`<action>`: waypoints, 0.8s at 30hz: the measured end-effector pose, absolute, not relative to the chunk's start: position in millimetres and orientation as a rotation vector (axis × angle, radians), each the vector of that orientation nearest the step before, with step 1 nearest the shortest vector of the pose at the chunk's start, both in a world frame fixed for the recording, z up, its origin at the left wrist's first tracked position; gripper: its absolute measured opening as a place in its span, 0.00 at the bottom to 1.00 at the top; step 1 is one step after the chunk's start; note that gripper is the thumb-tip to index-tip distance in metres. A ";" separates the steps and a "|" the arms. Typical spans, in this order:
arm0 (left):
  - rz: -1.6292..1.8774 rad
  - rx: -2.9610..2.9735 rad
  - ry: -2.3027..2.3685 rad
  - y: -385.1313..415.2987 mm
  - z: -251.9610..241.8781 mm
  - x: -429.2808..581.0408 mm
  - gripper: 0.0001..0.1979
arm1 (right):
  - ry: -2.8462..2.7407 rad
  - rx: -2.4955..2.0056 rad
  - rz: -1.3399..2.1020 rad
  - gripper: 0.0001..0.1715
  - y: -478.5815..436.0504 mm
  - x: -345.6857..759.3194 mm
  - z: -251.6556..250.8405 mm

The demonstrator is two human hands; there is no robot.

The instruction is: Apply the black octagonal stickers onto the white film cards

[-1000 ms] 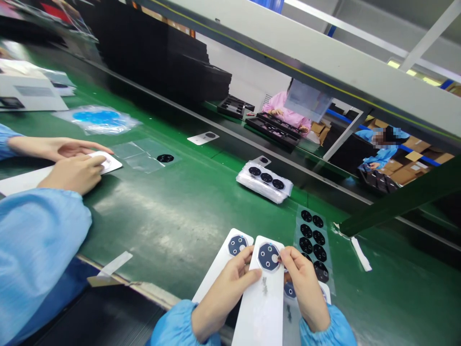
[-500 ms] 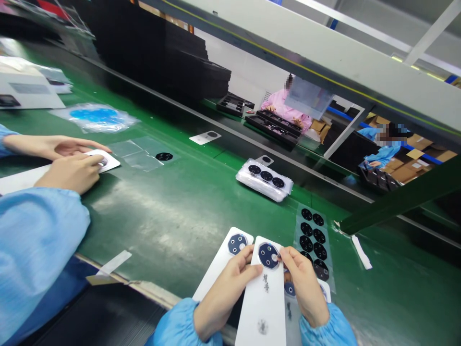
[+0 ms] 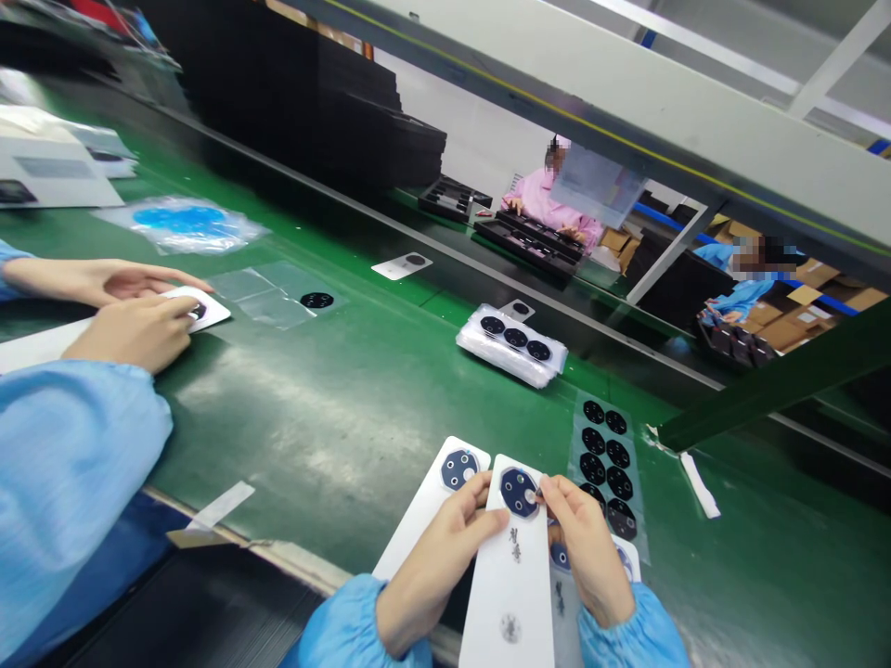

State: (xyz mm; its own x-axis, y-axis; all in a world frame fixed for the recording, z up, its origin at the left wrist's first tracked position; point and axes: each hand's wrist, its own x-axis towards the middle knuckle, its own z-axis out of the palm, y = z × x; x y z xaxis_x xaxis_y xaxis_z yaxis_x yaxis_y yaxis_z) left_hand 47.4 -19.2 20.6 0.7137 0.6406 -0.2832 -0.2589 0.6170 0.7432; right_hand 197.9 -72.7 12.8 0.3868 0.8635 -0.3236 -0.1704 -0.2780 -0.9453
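My left hand point(image 3: 442, 547) holds a long white panel point(image 3: 511, 580) by its left edge, thumb on top. Near the panel's upper end sits a dark blue octagonal disc point(image 3: 516, 490) with several ringed holes and a pale round spot. Dark characters and a round mark are printed below it. Close by the disc's right edge, my right hand point(image 3: 585, 547) is closed in a pinch; what lies between its fingertips is too small to make out. Another white panel with a similar disc point(image 3: 459, 470) lies to the left, partly under my left hand. More panels point(image 3: 567, 603) lie partly hidden beneath my right hand.
A sheet of black discs point(image 3: 605, 464) lies right of my hands on the green table point(image 3: 313, 408). Beyond is a wrapped stack point(image 3: 511, 348) topped with black discs. At left, a co-worker's hands point(image 3: 129, 325) work on another panel. A green post point(image 3: 766, 380) slants at right.
The white panel on the conveyor behind the table has shifted slightly right, as has the one behind the wrapped stack. My hands keep nearly the same hold.
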 end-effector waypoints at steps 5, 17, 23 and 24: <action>0.539 0.726 0.580 -18.5 22.4 47.3 0.19 | -0.641 -1.528 1.169 0.27 -71.4 196.7 16.2; 0.534 0.679 0.558 -18.1 21.7 50.4 0.21 | -0.665 -1.523 1.164 0.27 -70.0 197.6 15.2; 0.525 0.683 0.548 -18.6 23.2 50.4 0.23 | -0.664 -1.507 1.180 0.28 -69.6 197.4 17.0; 0.522 0.679 0.548 -18.9 23.8 50.2 0.24 | -0.661 -1.508 1.179 0.28 -69.3 196.9 17.8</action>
State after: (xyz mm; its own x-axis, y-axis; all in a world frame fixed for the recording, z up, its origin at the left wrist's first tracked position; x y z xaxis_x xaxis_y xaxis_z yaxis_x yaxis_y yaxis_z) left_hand 50.2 -18.9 23.8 0.7379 0.6068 -0.2956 -0.2658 0.6638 0.6991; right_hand 196.9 -69.3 17.8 0.3589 0.8729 -0.3303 -0.1737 -0.2853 -0.9426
